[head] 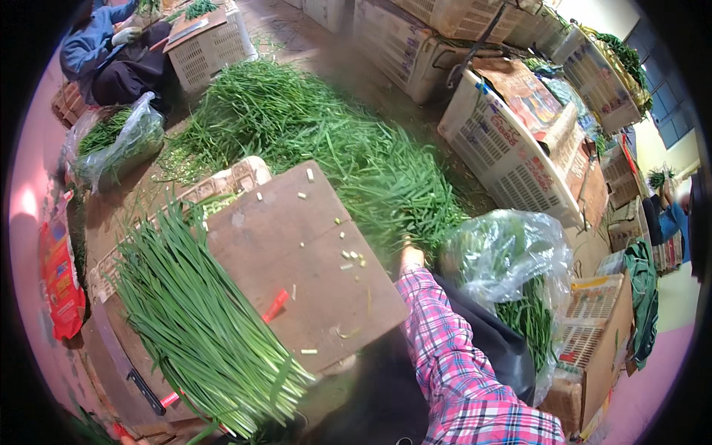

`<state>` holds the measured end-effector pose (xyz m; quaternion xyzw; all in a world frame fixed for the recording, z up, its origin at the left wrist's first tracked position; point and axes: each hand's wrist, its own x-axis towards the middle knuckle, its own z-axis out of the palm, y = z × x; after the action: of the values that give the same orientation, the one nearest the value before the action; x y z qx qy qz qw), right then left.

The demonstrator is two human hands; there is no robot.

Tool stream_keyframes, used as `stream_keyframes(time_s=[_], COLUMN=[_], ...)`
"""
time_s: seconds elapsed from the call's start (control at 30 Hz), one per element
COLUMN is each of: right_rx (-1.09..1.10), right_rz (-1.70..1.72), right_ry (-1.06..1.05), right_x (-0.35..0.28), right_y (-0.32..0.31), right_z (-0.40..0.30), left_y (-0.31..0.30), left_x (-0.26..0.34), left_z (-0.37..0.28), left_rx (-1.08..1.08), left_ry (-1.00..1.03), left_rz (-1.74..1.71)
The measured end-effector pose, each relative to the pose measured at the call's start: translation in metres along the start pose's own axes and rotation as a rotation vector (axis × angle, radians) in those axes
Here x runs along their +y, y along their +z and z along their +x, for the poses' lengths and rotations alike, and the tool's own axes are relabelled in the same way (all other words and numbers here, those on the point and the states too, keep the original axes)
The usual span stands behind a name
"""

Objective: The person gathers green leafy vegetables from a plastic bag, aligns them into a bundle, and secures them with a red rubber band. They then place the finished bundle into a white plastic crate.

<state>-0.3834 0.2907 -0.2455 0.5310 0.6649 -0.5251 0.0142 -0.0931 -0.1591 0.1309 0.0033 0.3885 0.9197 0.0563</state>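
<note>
My right hand (411,256), in a pink plaid sleeve, reaches into a heap of loose garlic chives (361,150) on the floor. Leaves hide its fingers, so its grip does not show. At the bottom left edge, a small skin-coloured patch beside something red may be part of my left hand (132,439); its hold is unclear. A thick bundle of aligned chives (206,317) lies across the left of a brown board (300,245), pale stem ends towards me. A red strip (276,306) and cut stem bits lie on the board. A black-handled knife (146,392) rests left of the bundle.
A clear plastic bag of chives (506,250) stands right of my forearm, another bag (119,144) at upper left. Plastic crates (512,144) line the right side. A person in blue (100,55) sits at upper left by a crate; another person (670,217) is at far right.
</note>
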Motion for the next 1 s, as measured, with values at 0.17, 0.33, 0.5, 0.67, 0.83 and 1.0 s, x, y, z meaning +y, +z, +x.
stream_keyframes(time_s=[0.17, 0.33, 0.5, 0.67, 0.83, 1.0], right_rx=[-0.024, -0.264, -0.741, -0.578, -0.44, -0.88], right_rz=[-0.787, -0.004, -0.004, -0.765, -1.461, -0.979], right_ry=[-0.671, -0.982, -0.988, -1.111, -1.178, -1.495], right_x=[0.009, -0.104, -0.241, -0.276, -0.254, -0.199], right_y=[0.055, 0.102, 0.115, 0.024, -0.101, -0.185], right_z=[0.12, 0.031, -0.01, -0.07, -0.116, -0.232], left_y=[-0.006, 0.0, 0.012, 0.032, 0.058, 0.076], left_x=[-0.01, -0.017, -0.022, -0.016, -0.004, 0.033], left_z=[0.016, 0.016, 0.016, -0.009, -0.064, -0.079], left_rx=[0.094, 0.208, 0.225, 0.234, 0.276, 0.095], left_ry=[0.011, 0.031, 0.065, 0.16, 0.337, 0.524], left_rz=[0.001, 0.029, 0.034, 0.032, 0.029, 0.254])
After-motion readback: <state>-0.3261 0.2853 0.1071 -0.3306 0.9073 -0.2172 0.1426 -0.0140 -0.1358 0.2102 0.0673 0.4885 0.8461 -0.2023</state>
